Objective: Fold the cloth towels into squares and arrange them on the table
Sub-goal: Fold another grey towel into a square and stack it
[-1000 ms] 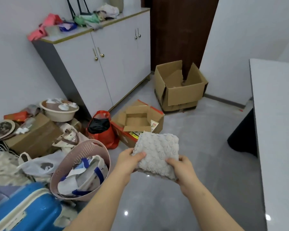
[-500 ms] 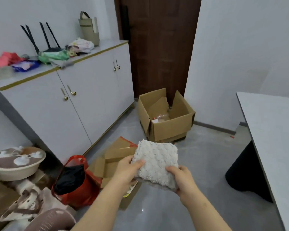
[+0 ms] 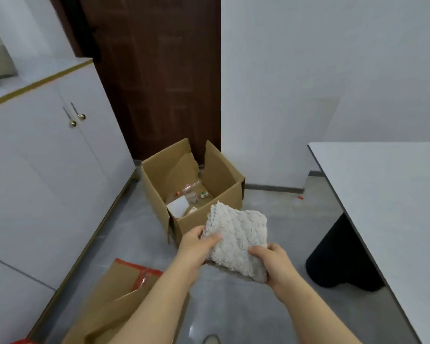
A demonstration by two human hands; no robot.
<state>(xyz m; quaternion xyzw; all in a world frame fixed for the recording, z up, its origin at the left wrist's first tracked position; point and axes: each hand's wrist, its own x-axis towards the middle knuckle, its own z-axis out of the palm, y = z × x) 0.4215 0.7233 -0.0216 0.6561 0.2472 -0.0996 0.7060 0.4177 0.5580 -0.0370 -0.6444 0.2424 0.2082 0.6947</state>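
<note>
A cream, knobbly cloth towel, folded into a rough square, is held in the air above the grey floor. My left hand grips its left edge, thumb on top. My right hand grips its lower right corner, fingers curled over the top. The grey-white table stands to the right of the towel, its near edge about a hand's width from my right hand.
An open cardboard box with small items inside sits on the floor just behind the towel. A flattened box with red tape lies at lower left. A white cabinet lines the left side, a dark door behind. A black table leg stands under the table.
My view has swung right and up: the floor clutter on the left has left the frame and the table fills more of the right. Both hands keep their hold on the towel.
</note>
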